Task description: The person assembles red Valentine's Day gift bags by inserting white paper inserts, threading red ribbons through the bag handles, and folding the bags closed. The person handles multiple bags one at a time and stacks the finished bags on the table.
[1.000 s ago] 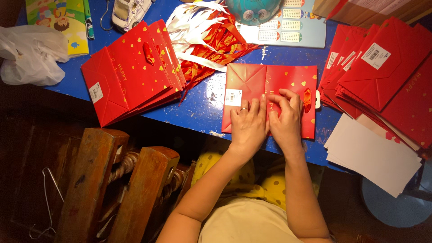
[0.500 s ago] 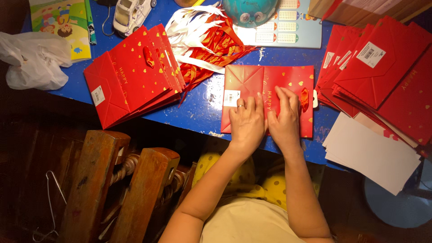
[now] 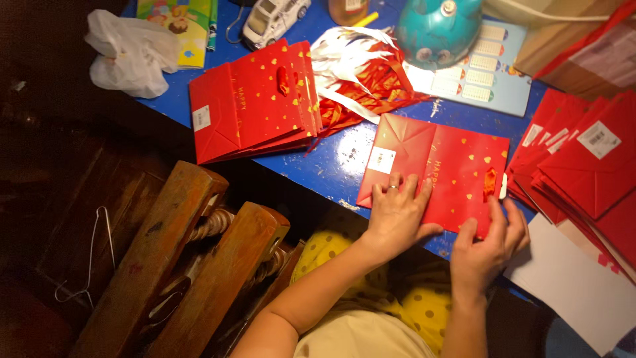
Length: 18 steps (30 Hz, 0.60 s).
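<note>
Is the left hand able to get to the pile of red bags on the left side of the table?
Probably yes. The left hand rests flat on the red bag in front, and only bare blue table lies between it and the pile of red bags.
</note>
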Available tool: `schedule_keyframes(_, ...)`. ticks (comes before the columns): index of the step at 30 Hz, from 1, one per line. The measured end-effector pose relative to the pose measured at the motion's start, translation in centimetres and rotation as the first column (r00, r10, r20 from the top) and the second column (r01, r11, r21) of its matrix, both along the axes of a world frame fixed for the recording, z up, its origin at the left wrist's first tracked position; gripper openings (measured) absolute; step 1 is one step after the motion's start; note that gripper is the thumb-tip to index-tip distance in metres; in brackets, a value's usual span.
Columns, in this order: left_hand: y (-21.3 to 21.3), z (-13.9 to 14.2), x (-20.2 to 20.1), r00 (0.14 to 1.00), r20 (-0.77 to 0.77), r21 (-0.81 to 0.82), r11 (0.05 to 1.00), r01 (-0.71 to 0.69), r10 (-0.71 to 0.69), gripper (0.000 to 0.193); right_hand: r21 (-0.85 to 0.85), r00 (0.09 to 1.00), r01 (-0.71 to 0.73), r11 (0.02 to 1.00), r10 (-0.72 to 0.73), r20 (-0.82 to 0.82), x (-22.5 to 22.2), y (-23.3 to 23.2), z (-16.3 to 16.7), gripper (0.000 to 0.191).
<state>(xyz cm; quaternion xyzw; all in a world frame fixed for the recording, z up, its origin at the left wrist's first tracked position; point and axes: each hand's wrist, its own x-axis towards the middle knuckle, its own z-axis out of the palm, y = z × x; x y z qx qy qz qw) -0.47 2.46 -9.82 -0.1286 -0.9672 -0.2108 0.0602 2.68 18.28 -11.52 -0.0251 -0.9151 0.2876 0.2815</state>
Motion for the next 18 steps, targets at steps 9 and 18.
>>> schedule_keyframes(9,0.4,-0.6,0.5,0.993,-0.12,-0.016,1.0,-0.02,0.018,0.099,-0.55,0.982,-0.153,0.821,0.187,0.006,-0.3,2.4,-2.5,0.049)
schedule_keyframes(18,-0.8,1.4,1.6,0.956,-0.294,0.208,0.977,0.054,0.01,0.063,-0.894,0.977,-0.189,0.407,0.167,-0.131,-0.5,0.5,1.8,0.062)
